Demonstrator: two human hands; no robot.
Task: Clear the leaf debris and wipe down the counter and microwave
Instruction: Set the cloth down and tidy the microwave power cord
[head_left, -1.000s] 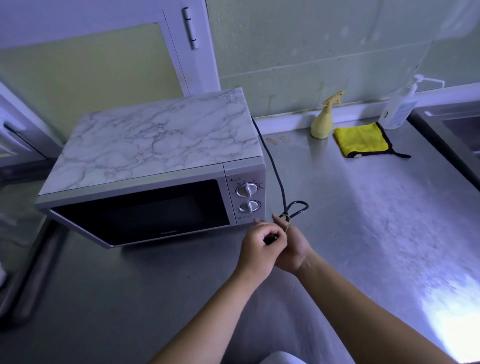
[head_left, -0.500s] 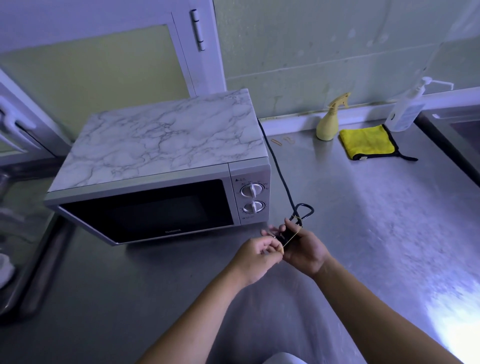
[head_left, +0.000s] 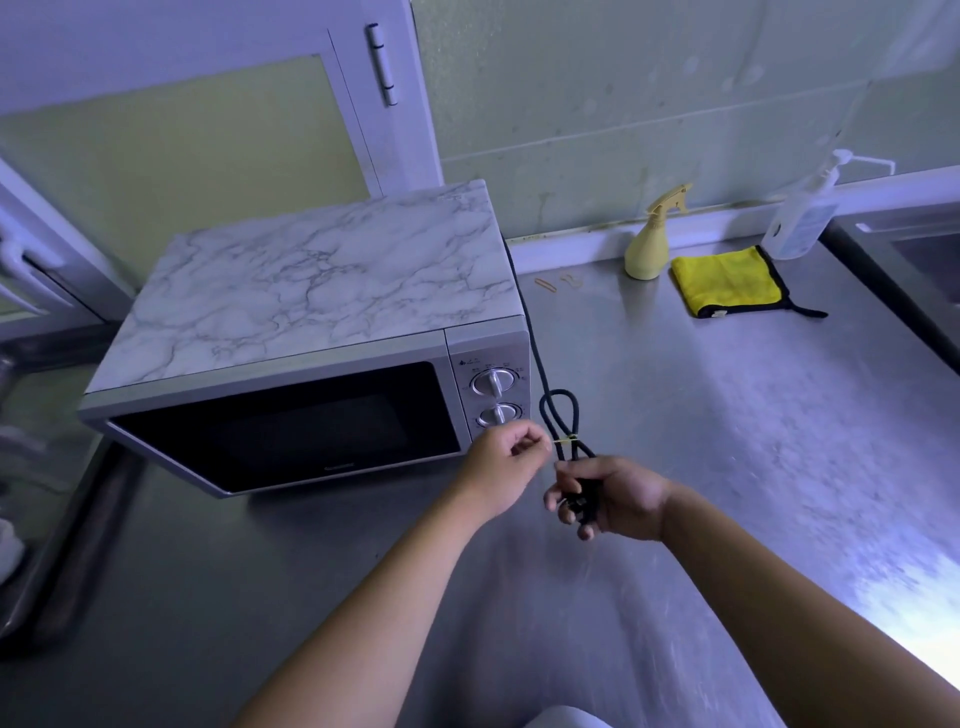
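Head view, centre frame: right hand (head_left: 610, 499) grip closed around the bundled black cord (head_left: 560, 415); left hand (head_left: 511, 457) pinches what looks like a rubber band (head_left: 563, 440). Microwave (head_left: 311, 332) centre left, yellow cloth (head_left: 727, 280) upper right on counter (head_left: 727, 441). Risk: overstretched band snaps, cord uncoils.

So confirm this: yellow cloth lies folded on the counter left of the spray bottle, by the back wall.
Not quite. In the head view the yellow cloth lies folded on the counter right of the spray bottle, by the back wall.
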